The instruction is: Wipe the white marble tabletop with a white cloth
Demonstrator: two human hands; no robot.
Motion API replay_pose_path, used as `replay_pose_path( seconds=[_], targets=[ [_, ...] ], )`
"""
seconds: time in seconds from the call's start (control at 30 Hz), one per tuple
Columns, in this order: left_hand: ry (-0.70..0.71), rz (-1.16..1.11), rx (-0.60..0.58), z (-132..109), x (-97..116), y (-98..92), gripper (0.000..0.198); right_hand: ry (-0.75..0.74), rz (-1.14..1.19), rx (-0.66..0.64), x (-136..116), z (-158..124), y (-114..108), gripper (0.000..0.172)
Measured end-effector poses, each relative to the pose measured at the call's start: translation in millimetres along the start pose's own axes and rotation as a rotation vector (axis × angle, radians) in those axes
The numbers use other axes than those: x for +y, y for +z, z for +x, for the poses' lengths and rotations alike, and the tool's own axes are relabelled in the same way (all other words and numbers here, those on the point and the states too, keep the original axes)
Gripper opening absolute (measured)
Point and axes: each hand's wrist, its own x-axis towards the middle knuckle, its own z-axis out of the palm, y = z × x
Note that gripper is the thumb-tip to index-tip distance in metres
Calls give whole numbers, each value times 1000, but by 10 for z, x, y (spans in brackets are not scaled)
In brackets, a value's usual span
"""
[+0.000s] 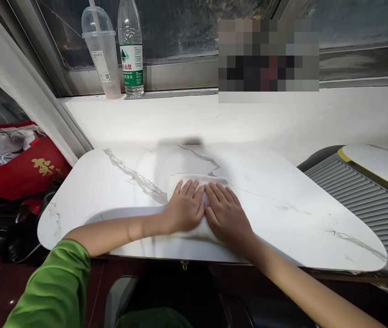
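Observation:
A folded white cloth (197, 231) lies on the white marble-patterned tabletop (269, 182), near its front edge. My left hand (186, 207) rests flat on the cloth's left part, fingers stretched out and pointing away from me. On the right part, my right hand (227, 212) lies flat with its fingers extended. The two hands meet at the fingertips and thumbs, palms down, and cover much of the cloth. The cloth's far edge shows just beyond the fingers.
On the window ledge stand a clear plastic cup with a straw (103, 59) and a water bottle (131, 68). A red bag (26, 157) holding cloth sits at the left. Grey ribbed panelling (347, 200) is at the right. A blurred patch hides part of the window.

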Motion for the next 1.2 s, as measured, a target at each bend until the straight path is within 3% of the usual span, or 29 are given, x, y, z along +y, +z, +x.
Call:
replay_pose_path(
  seconds=[0.13,0.27,0.4,0.67,0.83,1.03,1.2],
  targets=[
    [37,44,10,-498,131,-115,53,-110,26,32,-301,-269,-195,54],
    [14,34,-8,-599,42,-174,53,-124,50,-3,-424,-176,-191,54],
    [-57,3,-23,-328,-271,-143,52,-67,79,-57,-393,213,16,52],
    [-196,12,-25,599,-1238,-102,49,-32,150,-125,-259,1456,551,43],
    [-220,25,-14,923,-1530,-98,49,39,172,-165,-221,1857,707,45],
    [-216,31,-7,812,-1473,-81,49,0,168,-161,-217,1728,677,50],
    [-113,45,-55,312,-1170,-167,50,40,148,-72,-436,1156,516,51]
  ],
)
